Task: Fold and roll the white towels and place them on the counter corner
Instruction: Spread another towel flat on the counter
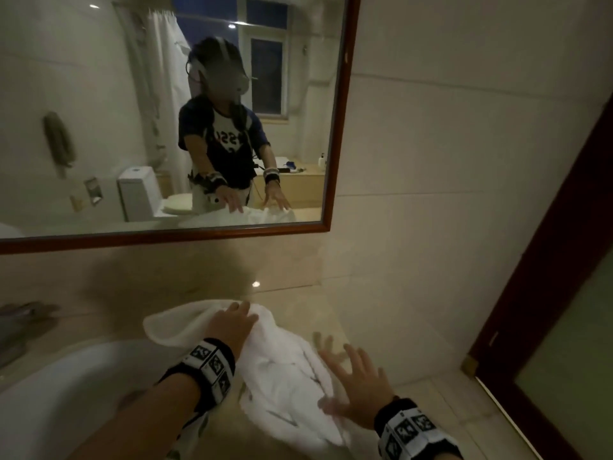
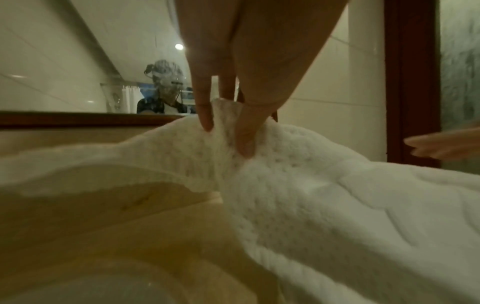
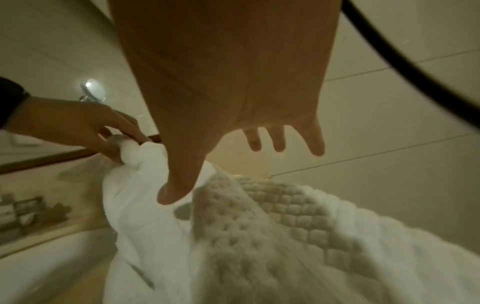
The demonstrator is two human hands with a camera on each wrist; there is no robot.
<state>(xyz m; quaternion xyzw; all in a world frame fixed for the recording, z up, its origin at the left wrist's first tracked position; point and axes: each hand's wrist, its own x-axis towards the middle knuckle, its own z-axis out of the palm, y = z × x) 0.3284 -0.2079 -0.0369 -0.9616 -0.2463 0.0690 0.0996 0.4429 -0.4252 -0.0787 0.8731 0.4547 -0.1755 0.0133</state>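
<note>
A crumpled white towel (image 1: pixel 282 376) lies on the beige counter (image 1: pixel 331 310), between the sink and the right wall. My left hand (image 1: pixel 243 310) is on its far end; in the left wrist view a finger and the thumb pinch a raised fold of the towel (image 2: pixel 311 205). The right wrist view shows the same left hand (image 3: pixel 114 144) holding that bunched end. My right hand (image 1: pixel 345 370) hovers over the towel's right edge, blurred, fingers spread and holding nothing. Under its palm, the right hand (image 3: pixel 233 170) has the waffle-textured towel (image 3: pixel 259 236).
A white sink basin (image 1: pixel 66 393) lies left of the towel. A framed mirror (image 1: pixel 338 127) hangs above the counter and reflects a person. The tiled wall (image 1: pixel 447 194) and a dark red door frame (image 1: pixel 547 260) close the right side. Grey items (image 1: pixel 23 317) sit far left.
</note>
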